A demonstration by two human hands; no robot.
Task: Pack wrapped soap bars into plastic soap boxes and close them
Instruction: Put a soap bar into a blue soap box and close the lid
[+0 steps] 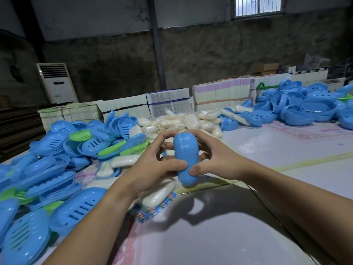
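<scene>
Soap box: a closed blue plastic soap box [186, 159] stands on end at the centre of the view, its two halves meeting along a seam that faces me; it is held above the surface [219, 226].
Left hand: my left hand [152, 165] grips the box from 9 o'clock, thumb pressed on the near lower side, fingers curled round the far side.
Right hand: my right hand [215, 159] grips the same box from 3 o'clock, thumb on the near lower side just beside the left thumb, fingers wrapped over the top and back.
Contents: I cannot tell what the shut box holds.
Wrapped soap, near: one white wrapped soap bar [159, 194] lies on the surface at 6 o'clock of the box, just under my left wrist, resting on a printed colourful sheet [152, 210].
Wrapped soap, far: a heap of wrapped soap bars [183, 121] lies at 12 o'clock, beyond my hands.
Open halves, left: a pile of blue and green slotted box halves [57, 159] fills the surface from 8 to 10 o'clock.
Open halves, right: a second blue pile [305, 106] sits at 2 o'clock, well apart from my hands.
Cartons: stacks of flat printed cartons [219, 92] line the far edge behind the soap heap.
Background: a white standing air conditioner [57, 83] stands at 10 o'clock against the wall.
</scene>
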